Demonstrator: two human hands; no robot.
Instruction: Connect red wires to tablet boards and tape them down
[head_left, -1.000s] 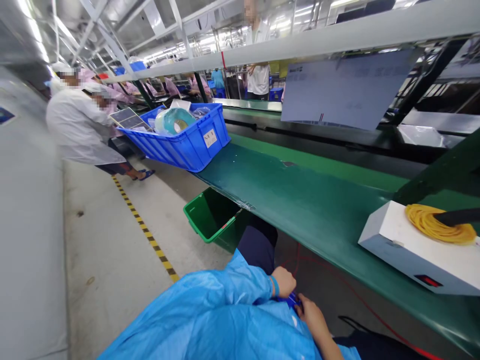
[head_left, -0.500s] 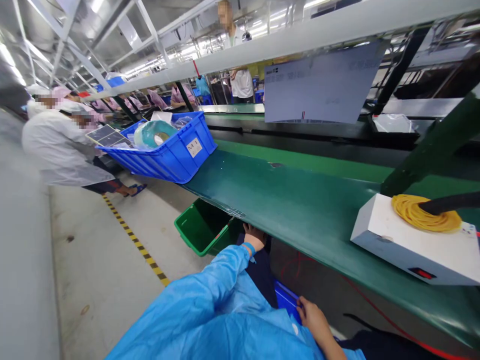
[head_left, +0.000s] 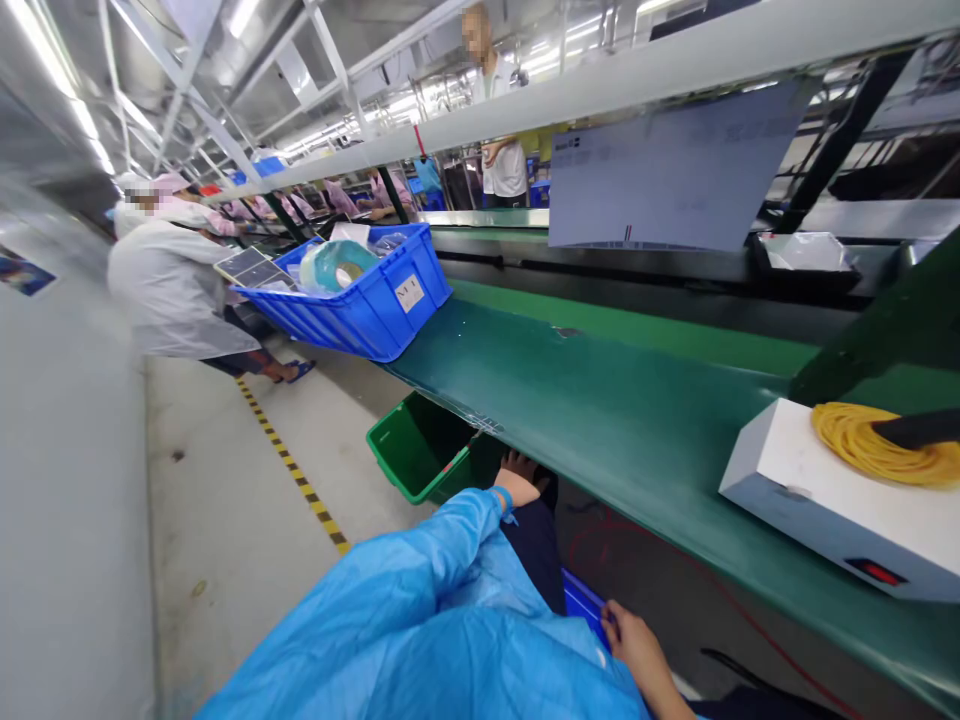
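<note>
My left hand [head_left: 519,476] rests on my dark-trousered knee, just under the worktop's front edge. Its fingers lie spread over the knee, the tips in shadow, and it holds nothing. Low on the right, my right hand [head_left: 636,648] has its fingers curled at the edge of a blue plastic thing [head_left: 583,602] beside my thigh. Most of that blue thing is hidden by my smock, so I cannot tell whether it is a bin or a stool. An open green bin [head_left: 397,455] stands on the floor left of my left hand.
A green worktop [head_left: 600,400] runs across, carrying a blue crate [head_left: 397,315] with a tape roll and a white box [head_left: 847,500] under coiled yellow cord [head_left: 877,445]. A slanted green post [head_left: 885,310] rises at right. Co-workers stand at left and beyond the line.
The view has swung slightly left, so the scene sits further right in the picture. Both hands keep their places on the knee and at the blue edge.
</note>
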